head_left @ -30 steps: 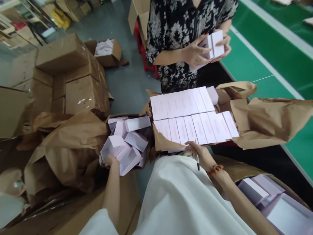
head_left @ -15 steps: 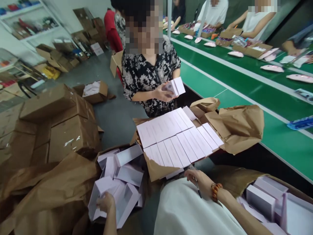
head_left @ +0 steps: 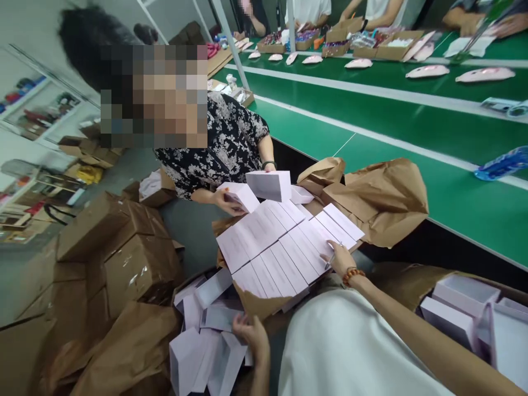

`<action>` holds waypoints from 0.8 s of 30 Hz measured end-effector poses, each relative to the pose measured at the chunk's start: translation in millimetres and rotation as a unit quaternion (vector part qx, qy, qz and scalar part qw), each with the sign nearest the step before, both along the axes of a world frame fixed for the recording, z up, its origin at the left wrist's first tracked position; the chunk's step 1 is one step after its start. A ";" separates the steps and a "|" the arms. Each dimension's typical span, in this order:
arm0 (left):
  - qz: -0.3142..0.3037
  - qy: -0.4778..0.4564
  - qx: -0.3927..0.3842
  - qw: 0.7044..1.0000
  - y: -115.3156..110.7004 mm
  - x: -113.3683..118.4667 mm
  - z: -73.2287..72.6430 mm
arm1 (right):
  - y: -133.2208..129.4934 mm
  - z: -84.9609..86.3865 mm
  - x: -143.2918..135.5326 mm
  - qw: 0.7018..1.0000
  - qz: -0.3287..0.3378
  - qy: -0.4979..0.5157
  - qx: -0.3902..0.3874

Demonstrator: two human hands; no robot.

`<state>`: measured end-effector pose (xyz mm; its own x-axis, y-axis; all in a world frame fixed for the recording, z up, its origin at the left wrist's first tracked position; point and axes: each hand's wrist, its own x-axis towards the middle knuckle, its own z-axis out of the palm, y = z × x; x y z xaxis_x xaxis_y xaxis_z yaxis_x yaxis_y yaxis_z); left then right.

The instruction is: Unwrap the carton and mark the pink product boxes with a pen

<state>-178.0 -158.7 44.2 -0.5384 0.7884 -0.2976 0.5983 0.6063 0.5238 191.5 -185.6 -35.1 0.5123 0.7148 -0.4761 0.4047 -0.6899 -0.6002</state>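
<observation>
Rows of white boxes (head_left: 268,236) lie packed side by side in an open brown carton in front of me. My right hand (head_left: 340,258), with a beaded bracelet at the wrist, is at the near right edge of these boxes, its fingers round a thin metal tool (head_left: 329,265). Lower down, my left hand (head_left: 249,330) hovers over a carton of loose white box trays (head_left: 206,352), fingers apart and nothing held. Across the carton a person in a flowered shirt (head_left: 231,132) holds a white box (head_left: 243,197) and an open tray (head_left: 270,186).
Crumpled brown paper (head_left: 381,203) sticks up at the packed carton's right. Large brown cartons (head_left: 136,264) stand at the left. More trays (head_left: 466,308) fill a container at the lower right. Behind runs a green table (head_left: 379,115) with pink items; other people work along it.
My left hand has risen off the loose trays toward the right. My right hand has moved up onto the packed boxes. The person opposite has leaned in and now holds a box and a tray apart.
</observation>
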 end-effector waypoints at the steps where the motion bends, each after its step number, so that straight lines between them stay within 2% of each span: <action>1: -0.044 -0.023 -0.005 0.999 -7.3 17.0 -1.6 | 3.7 -3.8 4.9 1.000 0.006 0.002 -0.007; 6: -0.230 -0.122 -0.059 0.964 -30.2 78.8 -0.8 | 3.7 -15.5 24.1 0.997 0.039 0.048 -0.040; 9: -0.294 -0.157 -0.112 0.936 -28.8 111.1 6.0 | 1.3 -18.2 27.7 0.995 0.056 0.072 -0.045; 13: -0.359 -0.171 -0.170 0.902 -15.4 160.6 17.0 | 4.4 -18.3 25.3 0.992 0.071 0.088 -0.054; 17: -0.411 -0.158 -0.208 0.873 -0.5 202.8 23.6 | 8.1 -14.3 28.7 0.993 0.087 0.065 -0.039; 24: -0.408 -0.092 -0.248 0.874 2.9 244.5 22.5 | 12.6 -8.7 25.5 0.985 0.159 0.040 -0.049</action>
<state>66.6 -155.8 66.8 0.2357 0.6364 -0.7345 0.8707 0.1975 0.4505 217.1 -173.1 -43.9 0.2277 0.7812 -0.5812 0.5632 -0.5926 -0.5759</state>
